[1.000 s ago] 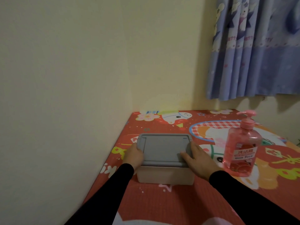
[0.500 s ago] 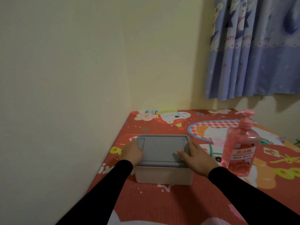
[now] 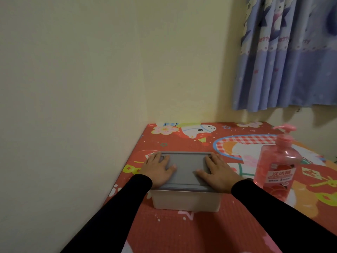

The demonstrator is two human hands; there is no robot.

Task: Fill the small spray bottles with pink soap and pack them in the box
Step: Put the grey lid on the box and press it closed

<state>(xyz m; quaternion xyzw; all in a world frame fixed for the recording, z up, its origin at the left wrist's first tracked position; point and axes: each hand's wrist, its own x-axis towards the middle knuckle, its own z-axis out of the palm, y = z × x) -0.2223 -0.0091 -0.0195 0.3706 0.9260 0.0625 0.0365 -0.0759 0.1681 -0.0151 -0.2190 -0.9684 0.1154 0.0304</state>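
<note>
A cream wall [image 3: 73, 88] is filling the left side and the back, and a blue curtain [image 3: 288, 61] is hanging at the upper right. Below them a red patterned cloth [image 3: 182, 230] is covering the table. The box [image 3: 186, 199] is sitting on this cloth near the wall, and its grey lid [image 3: 186, 170] is lying flat on top of it, closed. The pink soap bottle [image 3: 278, 168] is standing upright just to the right of the box, not touching it. Both black sleeves [image 3: 116, 207] are reaching forward. The left hand [image 3: 157, 168] is lying flat on the left end of the lid with fingers spread apart, and the right hand [image 3: 218, 171] is lying flat on the right end, fingers also apart, clamping nothing.
</note>
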